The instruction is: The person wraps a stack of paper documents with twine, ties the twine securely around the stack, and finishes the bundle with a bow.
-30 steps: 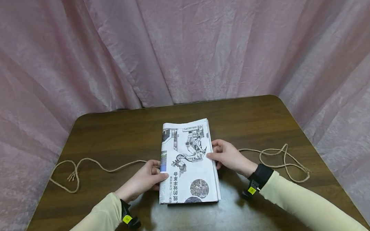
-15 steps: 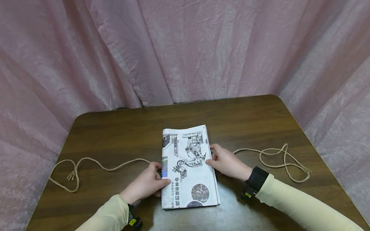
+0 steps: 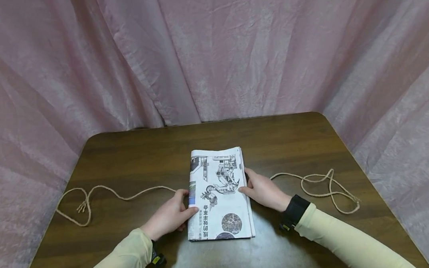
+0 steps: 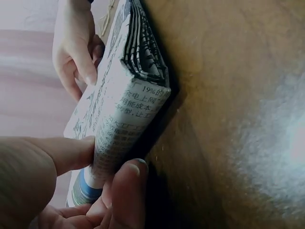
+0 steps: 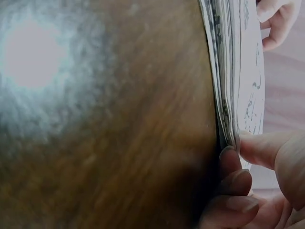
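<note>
A folded newspaper [image 3: 221, 213] with printed drawings lies in the middle of the wooden table, its several layers [image 5: 226, 81] showing along the right edge. My left hand [image 3: 169, 216] grips its left folded side, thumb on top and fingers curled at the lower edge, as the left wrist view shows. At the opposite side my right hand [image 3: 267, 191] pinches the layered edge between thumb [image 5: 262, 148] and fingertips. A thin tan rope [image 3: 131, 197] runs up to the left hand, and more rope [image 3: 315, 180] comes out behind the right hand. Whatever lies under the newspaper is hidden.
The rope ends lie in loose loops on the wooden table [image 3: 136, 153], one at the far left and one at the far right. Pink curtains [image 3: 232, 57] hang behind the table's back edge.
Both hands have brought the newspaper a little toward the person, mostly in the first half second. It has barely shifted since. The rope loops lie as before.
</note>
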Demonstrator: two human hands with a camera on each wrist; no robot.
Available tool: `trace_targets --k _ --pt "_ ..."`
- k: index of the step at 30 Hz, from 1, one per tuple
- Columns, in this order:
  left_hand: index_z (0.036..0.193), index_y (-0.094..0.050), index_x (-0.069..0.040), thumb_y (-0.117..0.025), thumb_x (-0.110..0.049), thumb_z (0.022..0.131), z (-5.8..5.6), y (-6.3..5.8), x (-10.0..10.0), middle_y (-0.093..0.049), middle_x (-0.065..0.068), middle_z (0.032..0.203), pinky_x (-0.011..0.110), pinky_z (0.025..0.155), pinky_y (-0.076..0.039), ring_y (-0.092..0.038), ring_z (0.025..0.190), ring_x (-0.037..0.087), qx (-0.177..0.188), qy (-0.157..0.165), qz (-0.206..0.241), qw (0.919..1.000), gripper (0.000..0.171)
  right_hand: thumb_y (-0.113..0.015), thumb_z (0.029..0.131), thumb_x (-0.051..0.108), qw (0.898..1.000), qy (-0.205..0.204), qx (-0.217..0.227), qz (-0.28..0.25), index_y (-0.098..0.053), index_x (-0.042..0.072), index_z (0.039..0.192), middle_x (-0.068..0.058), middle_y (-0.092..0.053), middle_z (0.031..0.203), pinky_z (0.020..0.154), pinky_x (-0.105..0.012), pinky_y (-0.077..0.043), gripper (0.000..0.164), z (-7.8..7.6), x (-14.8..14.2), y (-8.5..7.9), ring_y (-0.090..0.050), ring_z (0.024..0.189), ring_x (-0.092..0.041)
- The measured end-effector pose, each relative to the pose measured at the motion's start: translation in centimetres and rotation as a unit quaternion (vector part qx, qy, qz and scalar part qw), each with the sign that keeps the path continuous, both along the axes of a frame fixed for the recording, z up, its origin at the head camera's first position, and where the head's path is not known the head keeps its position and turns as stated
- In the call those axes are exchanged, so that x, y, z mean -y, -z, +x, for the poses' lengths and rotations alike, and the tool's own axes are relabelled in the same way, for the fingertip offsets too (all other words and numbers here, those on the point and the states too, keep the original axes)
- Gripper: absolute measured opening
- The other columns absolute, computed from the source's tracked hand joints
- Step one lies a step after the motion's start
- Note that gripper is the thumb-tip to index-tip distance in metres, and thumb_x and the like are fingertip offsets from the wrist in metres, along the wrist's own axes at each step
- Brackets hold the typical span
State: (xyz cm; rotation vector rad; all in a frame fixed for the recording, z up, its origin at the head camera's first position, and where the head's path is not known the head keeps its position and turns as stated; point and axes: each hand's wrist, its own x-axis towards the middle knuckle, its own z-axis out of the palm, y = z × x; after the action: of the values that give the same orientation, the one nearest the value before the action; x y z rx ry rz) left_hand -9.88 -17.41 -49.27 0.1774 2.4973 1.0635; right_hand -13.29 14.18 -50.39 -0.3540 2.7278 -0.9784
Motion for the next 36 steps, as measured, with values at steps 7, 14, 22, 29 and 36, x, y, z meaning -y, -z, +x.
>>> trace_targets --k 7,14,22,29,36 --pt "0.128 -0.066 -0.011 -0.071 -0.033 0.098 -1.2 0.0 2.0 -0.059 -0.002 0.083 0.035 0.066 -0.046 -0.056 0.071 0.015 -0.112 0.023 -0.062 0.9915 0.038 -0.069 0.099 0.031 0.997 0.01 -0.068 0.021 -0.05 0.004 0.149 0.006 -0.057 0.074 0.055 -0.031 -0.041 0.06 0.2 -2.2 -0.4 -0.051 0.06 -0.011" --pt "0.134 -0.066 -0.011 -0.075 -0.018 0.092 -2.8 1.4 6.6 -0.061 0.014 0.132 0.061 0.102 -0.041 -0.052 0.124 0.039 -0.334 0.089 -0.176 0.9218 0.043 -0.079 0.089 0.022 0.957 -0.018 -0.249 0.145 -0.075 0.011 0.114 -0.007 -0.067 0.11 0.089 -0.051 -0.047 0.027 0.8 -7.7 0.0 -0.058 0.105 -0.03" --pt "0.162 -0.031 -0.017 -0.065 -0.081 0.079 -0.9 1.7 4.9 -0.023 0.013 0.168 0.062 0.118 -0.018 -0.021 0.152 0.04 -0.355 0.252 -0.156 0.8869 0.11 -0.066 0.086 0.072 0.942 -0.176 -0.23 0.169 -0.038 0.014 0.159 -0.017 -0.031 0.164 0.116 -0.067 -0.019 0.098 4.3 -5.9 0.6 -0.027 0.148 -0.046" --pt "0.164 -0.023 -0.023 -0.06 -0.091 0.071 0.5 0.8 3.0 -0.013 0.01 0.17 0.063 0.118 -0.016 -0.014 0.154 0.04 -0.315 0.306 -0.177 0.8809 0.122 -0.052 0.08 0.089 0.952 -0.221 -0.125 0.17 -0.021 0.028 0.165 -0.013 -0.011 0.17 0.118 -0.066 -0.012 0.109 6.7 -2.1 0.3 -0.01 0.152 -0.047" --pt "0.165 -0.02 -0.025 -0.056 -0.091 0.074 -0.1 0.3 2.9 -0.01 0.008 0.171 0.065 0.118 -0.017 -0.015 0.153 0.04 -0.265 0.31 -0.192 0.8927 0.118 -0.052 0.082 0.087 0.95 -0.223 -0.108 0.19 -0.026 0.026 0.164 -0.015 -0.012 0.169 0.117 -0.067 -0.014 0.106 6.1 -1.6 -0.4 -0.012 0.152 -0.047"
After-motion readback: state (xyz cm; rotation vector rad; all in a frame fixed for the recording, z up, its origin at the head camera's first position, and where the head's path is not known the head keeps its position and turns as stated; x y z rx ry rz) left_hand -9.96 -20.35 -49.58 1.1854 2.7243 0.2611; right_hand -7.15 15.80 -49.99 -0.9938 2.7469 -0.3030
